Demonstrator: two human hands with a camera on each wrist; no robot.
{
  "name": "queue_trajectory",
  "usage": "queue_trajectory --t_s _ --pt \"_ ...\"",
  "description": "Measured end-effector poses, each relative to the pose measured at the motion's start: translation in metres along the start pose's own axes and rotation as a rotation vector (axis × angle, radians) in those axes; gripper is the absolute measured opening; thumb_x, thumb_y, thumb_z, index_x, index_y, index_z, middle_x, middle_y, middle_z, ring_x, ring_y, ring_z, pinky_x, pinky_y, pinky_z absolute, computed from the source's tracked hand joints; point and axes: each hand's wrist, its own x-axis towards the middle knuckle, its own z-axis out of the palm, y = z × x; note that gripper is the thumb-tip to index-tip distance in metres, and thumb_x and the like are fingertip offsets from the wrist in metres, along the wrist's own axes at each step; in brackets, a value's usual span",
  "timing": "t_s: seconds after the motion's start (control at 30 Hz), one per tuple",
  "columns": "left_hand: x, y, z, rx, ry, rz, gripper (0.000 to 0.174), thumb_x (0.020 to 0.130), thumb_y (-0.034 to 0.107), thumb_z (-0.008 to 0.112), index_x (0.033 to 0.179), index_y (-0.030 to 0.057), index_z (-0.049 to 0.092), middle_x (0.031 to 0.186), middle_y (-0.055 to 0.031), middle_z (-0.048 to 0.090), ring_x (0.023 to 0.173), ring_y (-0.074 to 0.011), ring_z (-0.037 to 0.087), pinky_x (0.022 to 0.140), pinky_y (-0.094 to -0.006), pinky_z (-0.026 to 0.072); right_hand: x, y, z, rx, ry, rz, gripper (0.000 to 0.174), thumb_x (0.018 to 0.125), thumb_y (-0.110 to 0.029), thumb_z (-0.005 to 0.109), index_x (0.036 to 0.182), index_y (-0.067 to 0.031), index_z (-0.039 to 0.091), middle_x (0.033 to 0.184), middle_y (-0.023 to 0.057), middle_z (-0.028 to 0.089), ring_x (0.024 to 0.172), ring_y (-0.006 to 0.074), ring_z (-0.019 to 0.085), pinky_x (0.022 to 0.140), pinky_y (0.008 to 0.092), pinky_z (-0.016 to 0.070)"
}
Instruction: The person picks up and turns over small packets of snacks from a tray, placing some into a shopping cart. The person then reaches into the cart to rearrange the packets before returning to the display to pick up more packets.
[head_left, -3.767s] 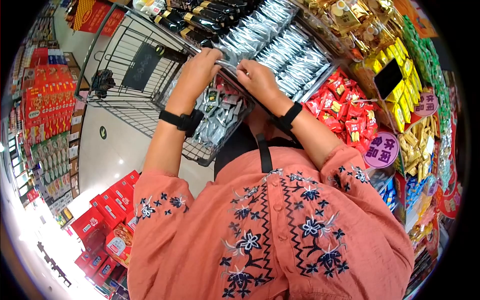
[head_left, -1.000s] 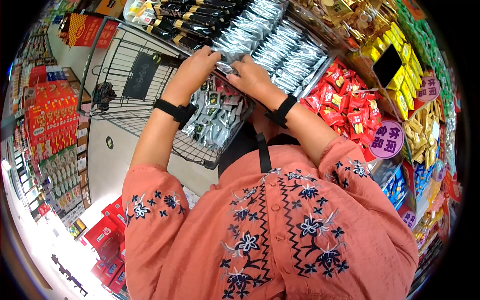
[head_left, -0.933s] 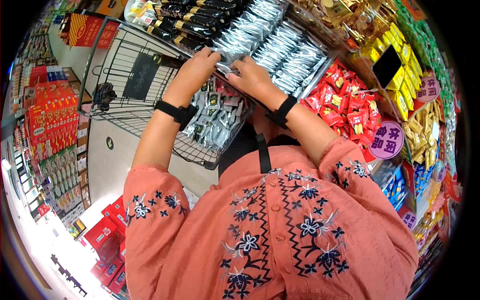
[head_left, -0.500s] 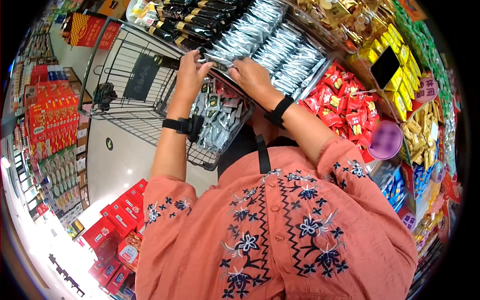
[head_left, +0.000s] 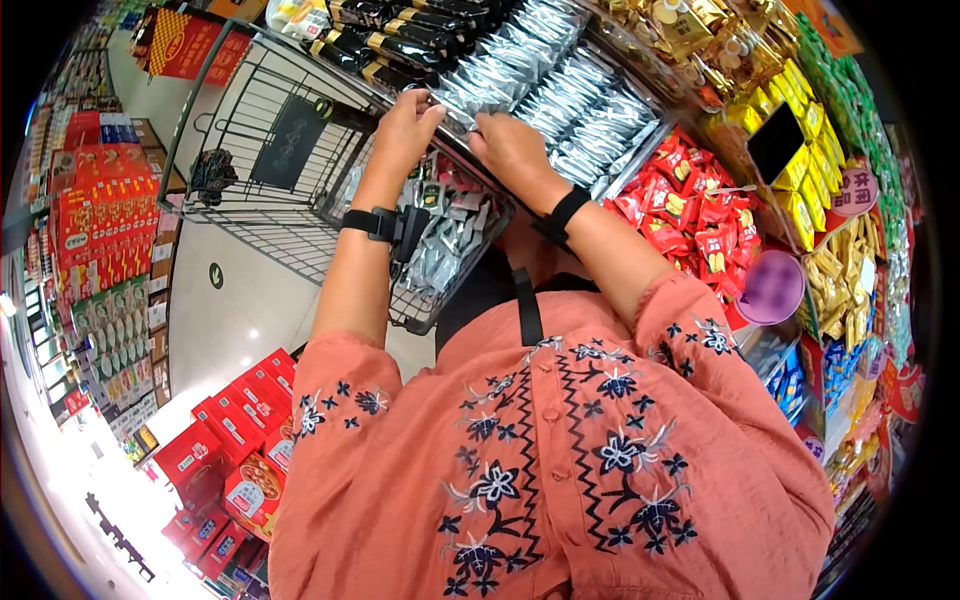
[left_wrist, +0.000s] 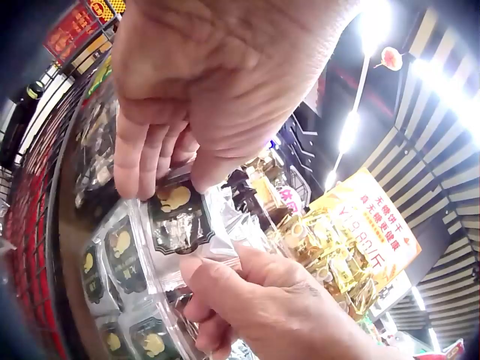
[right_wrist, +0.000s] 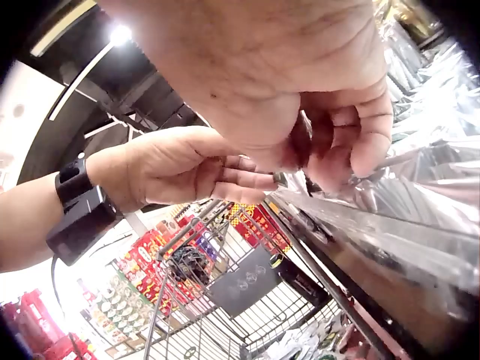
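In the head view my left hand (head_left: pixel 404 128) and right hand (head_left: pixel 510 152) meet at the near edge of a tray of silver snack packets (head_left: pixel 585 120). Up close in the left wrist view, one silver packet (left_wrist: pixel 178 217) with a dark label and gold design stands upright at the tray's clear rim. The left fingers and thumb pinch its top edge from above. My right hand (left_wrist: pixel 255 304) pinches its lower corner, thumb in front. From the right wrist view, the right fingers curl down over the rim, partly hiding the packets; the left hand (right_wrist: pixel 187 169) reaches in from the left.
A wire shopping cart (head_left: pixel 250 225) stands on the left, with loose silver packets (head_left: pixel 445 245) at its near end. Black-and-gold packets (head_left: pixel 400 40) fill the neighbouring tray. Red packets (head_left: pixel 690 215), yellow packets (head_left: pixel 810 180) and a dark panel (head_left: pixel 775 150) are on the right.
Half a second ago the left hand was farther left with thumb and fingers spread; it has moved right to the packet. The right hand stays at the tray edge, its fingers more drawn in.
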Motion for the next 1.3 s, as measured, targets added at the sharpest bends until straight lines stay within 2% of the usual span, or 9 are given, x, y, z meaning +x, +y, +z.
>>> queue_trajectory --t_s 0.1,0.2,0.4,0.73,0.83,0.93,1.03,1.13,1.3 --pt "0.004 -0.005 -0.001 -0.026 -0.032 -0.031 0.046 0.093 0.027 0.067 0.126 -0.004 0.057 0.107 -0.0104 0.068 0.093 -0.0148 0.065 0.077 -0.0297 0.0548 0.002 0.002 0.004 -0.024 0.022 -0.048 0.016 0.087 -0.023 0.061 0.085 -0.0074 0.065 0.079 0.0146 0.066 0.071 0.0365 0.066 0.063 0.0487 0.0518" --pt "0.0 0.005 -0.005 -0.132 -0.011 -0.081 0.054 0.09 0.033 0.069 0.125 -0.0073 0.059 0.107 -0.0201 0.071 0.095 -0.025 0.07 0.08 -0.0342 0.0545 0.003 0.003 0.002 -0.021 -0.005 -0.035 0.018 0.087 -0.025 0.061 0.087 -0.0074 0.065 0.079 0.0151 0.067 0.073 0.0369 0.066 0.063 0.0492 0.0518" --pt "-0.003 0.024 -0.005 -0.22 -0.076 -0.191 0.053 0.093 0.031 0.067 0.127 -0.0075 0.055 0.111 -0.0124 0.065 0.098 -0.0171 0.065 0.08 -0.031 0.0563 0.002 0.001 -0.004 -0.006 -0.045 -0.017 0.023 0.09 -0.03 0.062 0.088 -0.007 0.065 0.079 0.0151 0.068 0.074 0.0368 0.066 0.063 0.0487 0.0515" --pt "0.012 0.006 0.001 0.195 0.001 -0.044 0.056 0.091 0.038 0.067 0.122 -0.0079 0.059 0.106 -0.0153 0.069 0.095 -0.0191 0.066 0.076 -0.0309 0.0533 0.004 0.002 0.002 -0.016 -0.032 -0.044 0.02 0.09 -0.026 0.064 0.088 -0.0058 0.065 0.078 0.0156 0.068 0.076 0.0369 0.067 0.065 0.0489 0.052" --pt "0.009 0.013 -0.002 0.156 -0.029 -0.085 0.059 0.087 0.04 0.067 0.12 -0.0092 0.06 0.11 -0.0244 0.069 0.101 -0.0339 0.068 0.088 -0.0382 0.0516 0.006 0.004 0.001 0.013 -0.091 -0.011 0.028 0.091 -0.032 0.064 0.094 -0.005 0.066 0.081 0.0178 0.068 0.078 0.0392 0.066 0.066 0.0501 0.0502" --pt "0.005 0.019 -0.005 0.087 -0.033 -0.14 0.062 0.088 0.041 0.067 0.122 -0.0097 0.059 0.11 -0.0256 0.068 0.102 -0.0342 0.068 0.088 -0.0385 0.0516 0.006 0.004 -0.008 0.014 -0.184 0.044 0.031 0.09 -0.036 0.063 0.094 -0.0048 0.067 0.082 0.0184 0.069 0.078 0.0394 0.066 0.067 0.0495 0.0507" --pt "0.0 0.014 -0.008 -0.041 0.021 -0.184 0.064 0.089 0.042 0.067 0.125 -0.0098 0.056 0.11 -0.0259 0.068 0.101 -0.0332 0.068 0.088 -0.0379 0.0519 0.005 0.002 -0.02 0.016 -0.213 0.084 0.034 0.09 -0.038 0.063 0.092 -0.0046 0.067 0.08 0.018 0.069 0.076 0.0391 0.066 0.066 0.0483 0.0506" --pt "-0.013 0.013 -0.01 0.027 0.054 -0.133 0.066 0.092 0.045 0.065 0.132 -0.0057 0.05 0.103 -0.0117 0.065 0.085 -0.0166 0.067 0.066 -0.029 0.054 0.002 0.001 -0.027 0.094 -0.166 0.078 0.033 0.09 -0.038 0.064 0.091 -0.0055 0.067 0.081 0.0174 0.069 0.075 0.0386 0.066 0.065 0.0474 0.0498" --pt "-0.029 0.034 0.006 -0.163 0.112 -0.213 0.064 0.092 0.044 0.065 0.13 -0.0048 0.051 0.097 -0.0107 0.066 0.077 -0.0136 0.066 0.057 -0.0267 0.0515 0.002 0.004 -0.019 0.111 -0.096 -0.019 0.026 0.094 -0.033 0.058 0.09 -0.0072 0.063 0.079 0.0154 0.067 0.076 0.0378 0.065 0.064 0.0503 0.0483"
